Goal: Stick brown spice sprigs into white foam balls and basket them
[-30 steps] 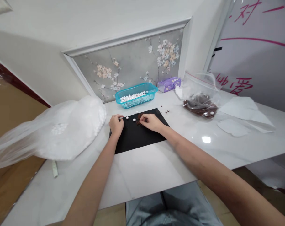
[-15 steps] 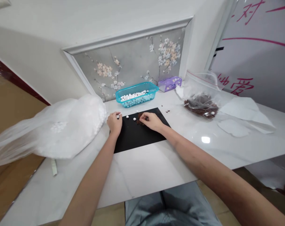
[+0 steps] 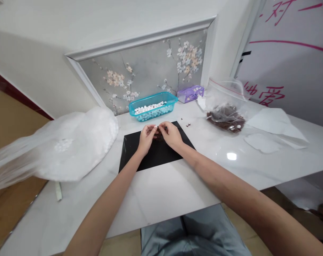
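Both my hands meet over the far part of a black mat (image 3: 150, 156) on the white table. My left hand (image 3: 146, 137) is pinched shut, its fingertips touching those of my right hand (image 3: 170, 134), which is also pinched. A small white bead seems to sit between the fingertips, and a little heap of dark brown pieces lies under them, mostly hidden. Behind the mat stands a turquoise basket (image 3: 153, 106) with several white beads in it.
A big white plastic bag (image 3: 57, 145) of white beads lies at the left. A clear zip bag (image 3: 225, 106) with brown pieces sits at the back right, beside white paper sheets (image 3: 273, 124). A purple box (image 3: 190, 93) stands by the flowered wall panel.
My left hand has moved right from the mat's left edge to meet my right hand. The loose white beads on the mat are no longer visible.
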`<move>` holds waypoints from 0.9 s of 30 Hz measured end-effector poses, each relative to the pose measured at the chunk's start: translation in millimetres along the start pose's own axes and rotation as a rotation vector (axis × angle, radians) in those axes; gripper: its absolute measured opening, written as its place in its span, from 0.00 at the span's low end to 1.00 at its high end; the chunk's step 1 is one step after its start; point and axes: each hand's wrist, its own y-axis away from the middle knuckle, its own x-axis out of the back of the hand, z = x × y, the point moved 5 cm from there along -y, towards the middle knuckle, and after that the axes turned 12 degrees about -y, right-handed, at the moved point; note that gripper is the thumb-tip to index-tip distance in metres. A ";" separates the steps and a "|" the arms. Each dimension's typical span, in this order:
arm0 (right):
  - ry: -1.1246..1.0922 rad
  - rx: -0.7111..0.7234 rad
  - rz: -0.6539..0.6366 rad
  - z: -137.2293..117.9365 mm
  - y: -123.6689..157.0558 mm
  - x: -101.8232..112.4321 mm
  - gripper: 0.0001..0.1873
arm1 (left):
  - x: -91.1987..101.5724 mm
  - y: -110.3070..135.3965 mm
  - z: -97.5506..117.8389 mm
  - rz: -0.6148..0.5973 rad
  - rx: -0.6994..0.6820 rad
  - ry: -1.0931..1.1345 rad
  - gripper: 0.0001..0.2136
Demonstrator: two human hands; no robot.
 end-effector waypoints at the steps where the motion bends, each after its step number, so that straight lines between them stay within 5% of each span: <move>1: 0.011 0.003 0.006 -0.8 0.0 1.3 0.06 | -0.5 0.2 0.1 -0.020 0.009 0.015 0.14; 27: 0.048 0.107 -0.096 -3.8 -1.7 1.5 0.08 | 3.7 1.9 -4.0 -0.045 0.128 0.187 0.14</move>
